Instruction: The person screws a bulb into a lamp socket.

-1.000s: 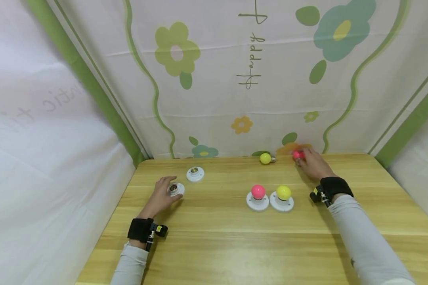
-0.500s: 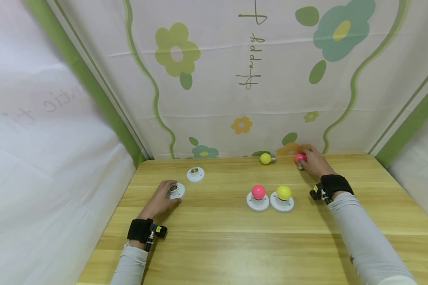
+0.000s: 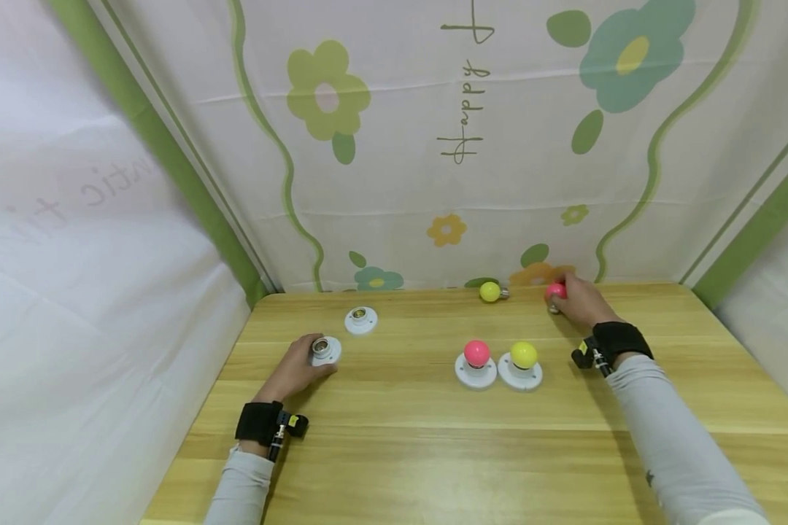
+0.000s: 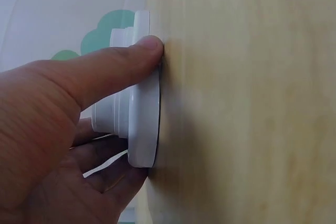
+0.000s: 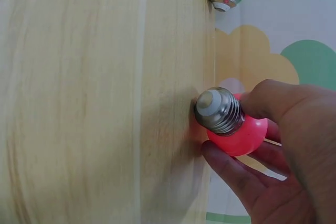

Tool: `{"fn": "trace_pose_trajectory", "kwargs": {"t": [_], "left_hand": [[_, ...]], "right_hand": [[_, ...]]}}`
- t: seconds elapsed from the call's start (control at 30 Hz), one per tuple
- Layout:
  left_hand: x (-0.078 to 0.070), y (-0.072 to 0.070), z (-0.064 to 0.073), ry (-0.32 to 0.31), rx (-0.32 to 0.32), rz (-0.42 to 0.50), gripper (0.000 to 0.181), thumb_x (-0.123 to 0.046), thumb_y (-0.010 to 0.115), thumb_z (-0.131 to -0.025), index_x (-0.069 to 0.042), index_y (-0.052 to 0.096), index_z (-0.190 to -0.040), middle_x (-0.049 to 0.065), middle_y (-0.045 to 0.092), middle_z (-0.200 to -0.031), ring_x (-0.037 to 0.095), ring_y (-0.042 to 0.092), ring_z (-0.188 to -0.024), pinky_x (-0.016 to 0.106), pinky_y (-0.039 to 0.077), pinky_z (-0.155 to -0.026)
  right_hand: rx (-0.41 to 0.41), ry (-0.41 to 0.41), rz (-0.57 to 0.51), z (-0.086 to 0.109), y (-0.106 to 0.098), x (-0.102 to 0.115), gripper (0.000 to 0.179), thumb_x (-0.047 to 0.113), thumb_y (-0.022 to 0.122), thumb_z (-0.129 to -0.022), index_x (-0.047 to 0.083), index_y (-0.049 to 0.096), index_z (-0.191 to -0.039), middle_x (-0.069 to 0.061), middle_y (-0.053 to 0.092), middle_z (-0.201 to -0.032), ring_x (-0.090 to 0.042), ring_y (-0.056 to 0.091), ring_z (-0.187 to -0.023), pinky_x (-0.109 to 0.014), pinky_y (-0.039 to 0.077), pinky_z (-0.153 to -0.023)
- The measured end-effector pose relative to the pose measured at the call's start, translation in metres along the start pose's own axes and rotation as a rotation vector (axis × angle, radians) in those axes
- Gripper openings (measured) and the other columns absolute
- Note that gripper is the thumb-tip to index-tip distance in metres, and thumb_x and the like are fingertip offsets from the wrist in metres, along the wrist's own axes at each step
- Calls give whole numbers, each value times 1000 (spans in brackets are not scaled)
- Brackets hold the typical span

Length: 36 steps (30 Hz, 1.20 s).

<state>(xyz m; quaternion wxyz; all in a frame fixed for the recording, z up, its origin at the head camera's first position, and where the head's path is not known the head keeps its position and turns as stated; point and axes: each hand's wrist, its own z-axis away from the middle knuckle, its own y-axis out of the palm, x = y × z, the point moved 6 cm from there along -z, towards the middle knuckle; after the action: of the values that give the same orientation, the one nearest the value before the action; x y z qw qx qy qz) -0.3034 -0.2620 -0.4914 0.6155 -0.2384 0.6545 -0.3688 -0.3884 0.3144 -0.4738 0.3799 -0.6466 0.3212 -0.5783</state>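
My left hand grips a round white lamp socket at the left of the table, thumb and fingers on opposite sides of its rim. In the left wrist view the thumb presses on the edge of the socket's base, which sits at the wood. At the back right, my right hand holds a pink light bulb. The right wrist view shows the bulb's metal screw cap pointing away from the palm, with fingers around the pink globe.
A second bare socket lies behind the left hand. Near the middle right stand two sockets fitted with a pink bulb and a yellow bulb. Another yellow bulb lies at the back edge against the printed curtain.
The left fingers have closed in around the socket's rim. My right hand has shifted slightly right, and the pink bulb has turned so its screw cap points toward the front.
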Motion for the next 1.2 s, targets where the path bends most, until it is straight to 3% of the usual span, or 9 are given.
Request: {"fn": "trace_pose_trajectory", "kwargs": {"t": [0.3,0.53,0.8,0.93,1.07,1.2], "left_hand": [[0,0,0,0,-20,-1,74,-18,84,-94,11,45,-151,32,54,-147,47,56,-134,61,47,-114],[-3,-1,-1,13,-44,10,69,-17,84,-93,10,49,-146,30,54,-145,45,56,-132,60,48,-113],[-10,-1,-1,27,-52,21,72,-16,84,-93,9,46,-148,31,48,-150,46,54,-135,62,47,-115],[-14,0,-2,31,-63,41,76,-14,85,-90,10,44,-150,32,47,-153,47,53,-138,62,45,-117],[-19,2,-4,36,-74,63,77,-14,87,-88,9,46,-150,30,50,-152,46,52,-139,61,43,-119],[-24,6,-5,55,-81,75,74,-13,88,-87,8,49,-147,28,53,-149,44,53,-137,60,44,-119]], "right_hand": [[6,-37,32,0,-1,-1,57,18,55,-108,-14,40,-153,-43,40,-151,-60,48,-134,-71,43,-112],[-23,-48,6,1,-4,1,54,17,59,-106,-12,45,-150,-39,43,-148,-55,50,-130,-69,45,-109],[-35,-50,-54,4,-9,9,60,14,63,-104,-13,37,-152,-40,51,-142,-54,55,-126,-67,48,-106],[-38,-60,-68,7,-10,15,63,14,64,-104,-11,35,-154,-39,48,-147,-53,55,-128,-67,49,-107],[-73,-118,-42,10,-11,24,57,12,65,-104,-6,44,-154,-36,44,-155,-55,51,-134,-69,47,-110],[-120,-170,-2,13,-12,31,46,12,69,-102,-2,57,-145,-35,49,-149,-57,53,-132,-71,47,-108]]}}
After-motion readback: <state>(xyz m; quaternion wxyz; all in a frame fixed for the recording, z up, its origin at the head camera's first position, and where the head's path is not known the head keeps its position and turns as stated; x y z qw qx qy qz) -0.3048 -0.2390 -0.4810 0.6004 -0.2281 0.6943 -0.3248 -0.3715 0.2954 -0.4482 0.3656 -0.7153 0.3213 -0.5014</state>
